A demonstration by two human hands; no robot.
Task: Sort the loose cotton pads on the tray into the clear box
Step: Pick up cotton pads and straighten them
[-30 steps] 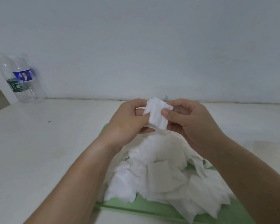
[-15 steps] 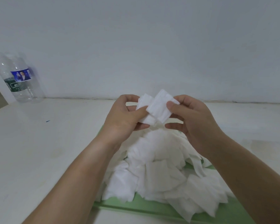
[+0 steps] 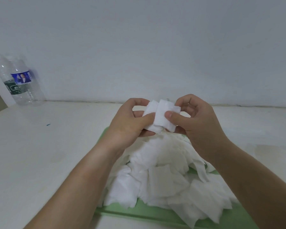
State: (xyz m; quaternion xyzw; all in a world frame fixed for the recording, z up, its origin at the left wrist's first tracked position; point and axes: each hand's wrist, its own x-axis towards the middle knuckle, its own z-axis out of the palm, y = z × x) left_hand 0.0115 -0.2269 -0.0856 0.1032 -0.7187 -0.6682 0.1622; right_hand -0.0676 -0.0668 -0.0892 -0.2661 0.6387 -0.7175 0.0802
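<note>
White cotton pads (image 3: 161,117) sat in a small stack, pinched by both hands. The left hand (image 3: 128,123) gripped one side and the right hand (image 3: 199,129) gripped the other. Right under them, a big pile (image 3: 163,172) of pads lay on the green tray (image 3: 139,214). Two plastic bottles (image 3: 20,83) stood by the wall.

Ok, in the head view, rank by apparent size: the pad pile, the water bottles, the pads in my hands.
1. pad pile, clearly largest
2. water bottles, though they stand farther off, so their look understates them
3. held pads, smallest
</note>
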